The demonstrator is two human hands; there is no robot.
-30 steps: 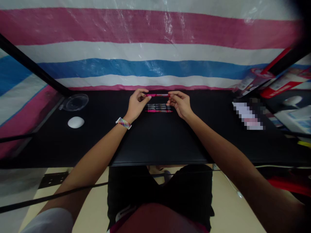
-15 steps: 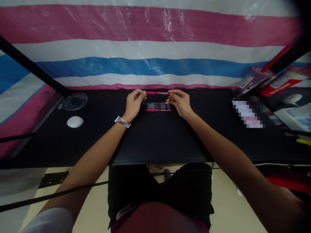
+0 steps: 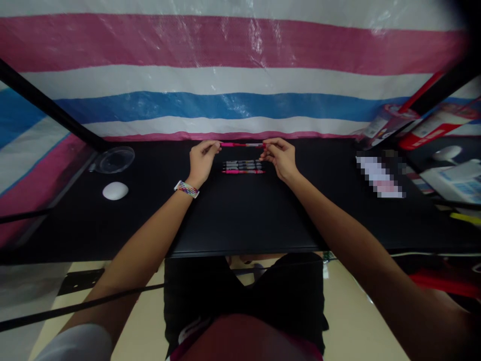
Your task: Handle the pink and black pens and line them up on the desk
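I hold a pink pen [image 3: 242, 145] level above the black table [image 3: 240, 215], near its far edge. My left hand [image 3: 201, 160] pinches the pen's left end with closed fingers. My right hand [image 3: 280, 158] pinches its right end the same way. Just below the held pen, several pens [image 3: 242, 167] lie side by side in a neat row on the table, the nearest one pink. A coloured band sits on my left wrist.
A clear round lid [image 3: 114, 158] and a white oval object [image 3: 115, 190] lie at the table's left. Boxes and papers [image 3: 447, 165] crowd the right side. A striped plastic sheet [image 3: 233, 75] hangs behind the table. A black cable [image 3: 75, 306] runs below.
Both hands have carried the pink pen slightly farther from me and spread a little apart along it. The row of pens on the table has not moved.
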